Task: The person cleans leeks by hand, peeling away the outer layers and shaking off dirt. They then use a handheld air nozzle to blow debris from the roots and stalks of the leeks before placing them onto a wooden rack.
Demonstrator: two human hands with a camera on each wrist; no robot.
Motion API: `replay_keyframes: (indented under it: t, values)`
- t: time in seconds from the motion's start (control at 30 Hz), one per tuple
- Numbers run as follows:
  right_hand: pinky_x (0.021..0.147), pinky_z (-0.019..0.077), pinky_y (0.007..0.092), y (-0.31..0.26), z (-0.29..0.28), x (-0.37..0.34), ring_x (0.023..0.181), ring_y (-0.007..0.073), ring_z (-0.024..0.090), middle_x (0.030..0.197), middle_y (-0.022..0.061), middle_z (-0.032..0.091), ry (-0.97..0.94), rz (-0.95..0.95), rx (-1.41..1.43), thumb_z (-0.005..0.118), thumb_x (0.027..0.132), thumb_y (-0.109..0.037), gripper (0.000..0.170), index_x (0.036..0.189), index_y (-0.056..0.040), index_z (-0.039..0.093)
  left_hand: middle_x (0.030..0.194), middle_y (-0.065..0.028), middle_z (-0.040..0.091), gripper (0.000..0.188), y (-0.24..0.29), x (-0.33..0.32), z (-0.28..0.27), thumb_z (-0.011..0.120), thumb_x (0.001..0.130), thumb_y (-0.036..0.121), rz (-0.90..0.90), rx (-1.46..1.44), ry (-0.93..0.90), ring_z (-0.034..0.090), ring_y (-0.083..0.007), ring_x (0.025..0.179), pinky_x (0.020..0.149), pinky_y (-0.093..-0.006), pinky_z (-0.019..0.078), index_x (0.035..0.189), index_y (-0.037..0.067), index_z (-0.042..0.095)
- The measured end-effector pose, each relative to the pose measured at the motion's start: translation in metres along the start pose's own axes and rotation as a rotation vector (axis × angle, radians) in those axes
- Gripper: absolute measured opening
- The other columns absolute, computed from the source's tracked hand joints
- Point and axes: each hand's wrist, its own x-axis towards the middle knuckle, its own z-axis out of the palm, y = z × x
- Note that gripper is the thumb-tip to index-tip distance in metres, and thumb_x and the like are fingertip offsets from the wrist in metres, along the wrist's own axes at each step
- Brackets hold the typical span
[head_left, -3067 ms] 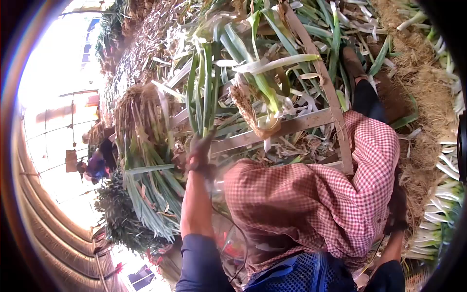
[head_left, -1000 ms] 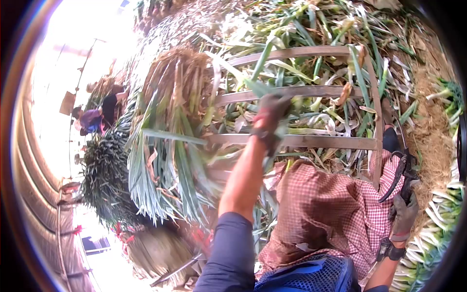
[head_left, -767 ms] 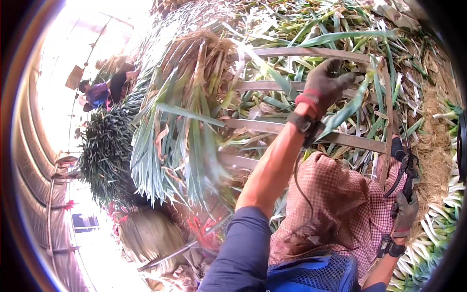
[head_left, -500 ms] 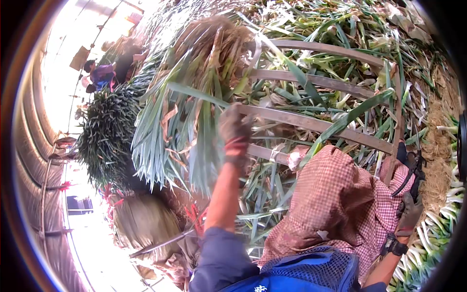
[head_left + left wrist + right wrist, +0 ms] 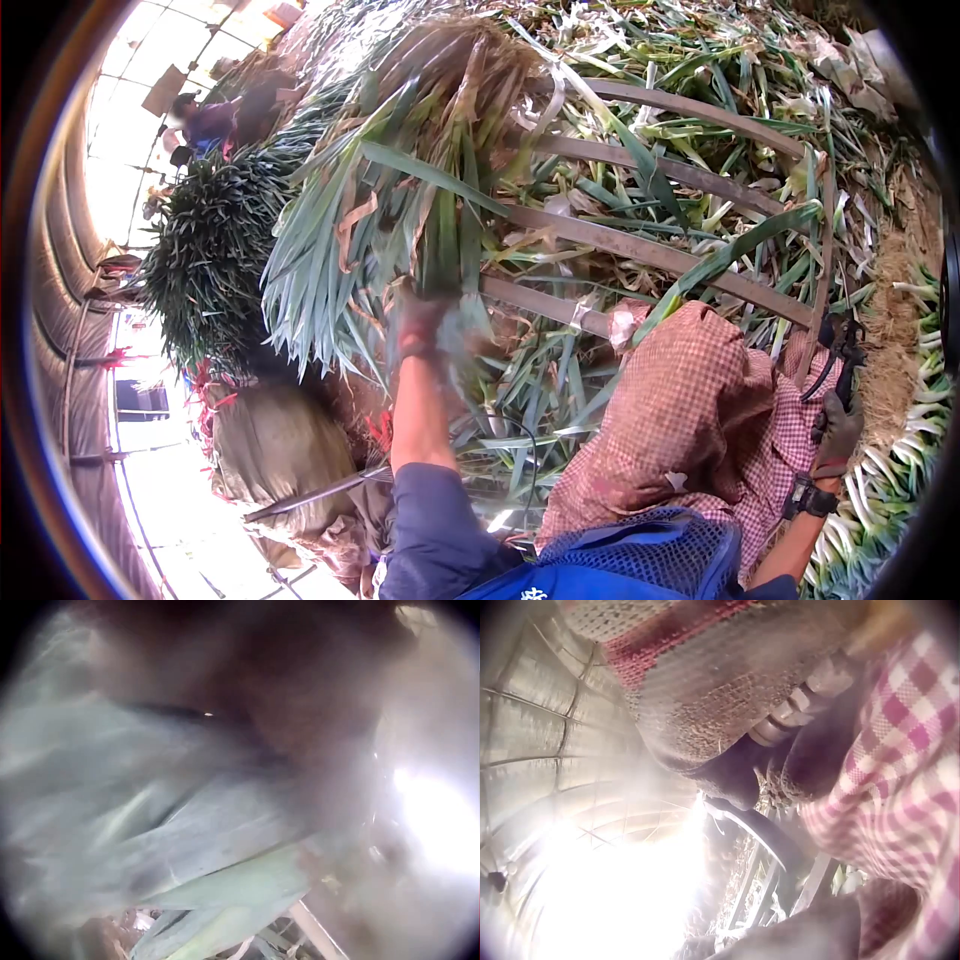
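My gloved left hand (image 5: 425, 315) is blurred, at the hanging green leaf ends of a thick bundle of leeks (image 5: 400, 215). Leek leaves (image 5: 217, 877) fill the lower part of the left wrist view under the dark hand (image 5: 247, 690); whether the fingers close round a leek I cannot tell. At my right side, my gloved right hand (image 5: 838, 432) grips a black air blow gun (image 5: 845, 345). The right wrist view has its ribbed metal fitting (image 5: 787, 716) and curved lever (image 5: 754, 829) beside the knitted glove (image 5: 705, 705).
A slatted frame (image 5: 660, 255) stands over loose leaves and trimmings (image 5: 700, 50). Checked cloth (image 5: 680, 400) covers my lap. Trimmed leeks (image 5: 880, 500) lie in a row at right. Further left are a dark green leek stack (image 5: 205, 250) and another person (image 5: 210, 125).
The left hand held upright leek leaves at first, then released a loose leaf near the frame's right side. It has swung back left to the bundle. The right hand has kept the blow gun.
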Motion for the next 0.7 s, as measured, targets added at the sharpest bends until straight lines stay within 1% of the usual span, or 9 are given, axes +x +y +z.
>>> replay_keyframes:
  t: [0.03,0.1,0.13,0.23,0.33,0.4,0.53,0.63,0.7]
  values:
    - [0.048,0.0362,0.0212,-0.002,0.001,0.000,0.055,0.0021,0.047,0.073,-0.0072,0.058,0.003,0.000,-0.001,0.075,0.097,-0.015,0.029,0.123,-0.0028,0.069,0.137,-0.0195,0.070,0.099,-0.003,0.005,0.004,0.099,0.070,0.019,-0.061,-0.012,-0.070,0.071,-0.0303,0.117,0.101,-0.0399,0.0572,0.152,-0.006,0.051]
    - [0.050,0.0362,0.0207,-0.005,0.001,0.001,0.058,0.0015,0.047,0.075,-0.0077,0.058,-0.060,0.030,-0.036,0.073,0.097,-0.012,0.034,0.130,-0.0026,0.068,0.110,-0.0105,0.081,0.052,-0.008,0.008,0.017,0.088,0.077,0.003,-0.136,-0.228,-0.330,0.075,-0.0234,0.094,0.090,-0.0385,0.0614,0.126,-0.004,0.075]
    - [0.050,0.0362,0.0207,-0.004,0.003,0.002,0.058,0.0015,0.047,0.075,-0.0077,0.058,-0.057,0.029,-0.034,0.073,0.097,-0.012,0.034,0.130,-0.0026,0.068,0.107,-0.0098,0.081,0.046,-0.015,-0.002,0.028,0.087,0.077,0.002,0.056,-0.450,-0.345,0.076,-0.0231,0.093,0.089,-0.0382,0.0615,0.121,-0.004,0.076]
    - [0.051,0.0354,0.0208,0.003,0.008,0.006,0.059,0.0009,0.046,0.076,-0.0084,0.057,-0.044,-0.031,-0.047,0.072,0.096,-0.012,0.036,0.131,-0.0032,0.068,0.106,-0.0157,0.082,0.036,0.066,-0.061,0.048,0.082,0.088,0.017,0.159,-0.193,-0.241,0.078,-0.0274,0.091,0.084,-0.0376,0.0616,0.119,0.000,0.076]
    - [0.050,0.0353,0.0213,-0.012,0.018,0.003,0.058,0.0014,0.045,0.076,-0.0087,0.057,-0.069,-0.090,-0.115,0.072,0.096,-0.012,0.033,0.128,-0.0032,0.070,0.104,-0.0208,0.081,0.045,0.085,-0.094,0.071,0.081,0.090,0.031,0.143,0.139,-0.116,0.079,-0.0355,0.092,0.084,-0.0427,0.0618,0.125,0.004,0.072]
    - [0.064,0.0433,0.0264,-0.035,0.033,-0.010,0.069,0.0069,0.052,0.080,-0.0042,0.058,-0.052,-0.033,-0.105,0.072,0.096,-0.018,0.016,0.100,-0.0034,0.067,0.102,-0.0237,0.079,0.059,0.118,-0.122,0.071,0.083,0.086,0.041,0.090,0.492,-0.080,0.077,-0.0444,0.093,0.085,-0.0503,0.0612,0.131,0.006,0.067]
    - [0.065,0.0425,0.0277,-0.031,0.033,-0.007,0.069,0.0084,0.051,0.083,-0.0029,0.060,-0.074,0.004,-0.145,0.072,0.096,-0.017,0.018,0.104,-0.0018,0.068,0.100,-0.0269,0.078,0.069,0.074,-0.115,0.085,0.084,0.083,0.050,0.096,0.788,-0.075,0.075,-0.0497,0.095,0.085,-0.0565,0.0596,0.135,0.008,0.064]
    - [0.051,0.0377,0.0233,-0.007,0.027,0.006,0.056,0.0037,0.046,0.074,-0.0067,0.057,-0.009,-0.128,-0.118,0.074,0.097,-0.017,0.018,0.106,-0.0024,0.071,0.103,-0.0269,0.079,0.072,0.054,-0.107,0.083,0.086,0.081,0.049,-0.026,0.664,-0.160,0.076,-0.0475,0.099,0.088,-0.0545,0.0599,0.136,0.007,0.064]
    - [0.047,0.0372,0.0233,-0.010,0.027,0.006,0.052,0.0038,0.044,0.073,-0.0064,0.057,-0.040,-0.165,-0.246,0.076,0.097,-0.019,0.018,0.104,-0.0030,0.070,0.105,-0.0265,0.079,0.073,0.048,-0.105,0.080,0.088,0.079,0.049,-0.040,0.541,-0.151,0.076,-0.0459,0.101,0.089,-0.0528,0.0600,0.134,0.005,0.066]
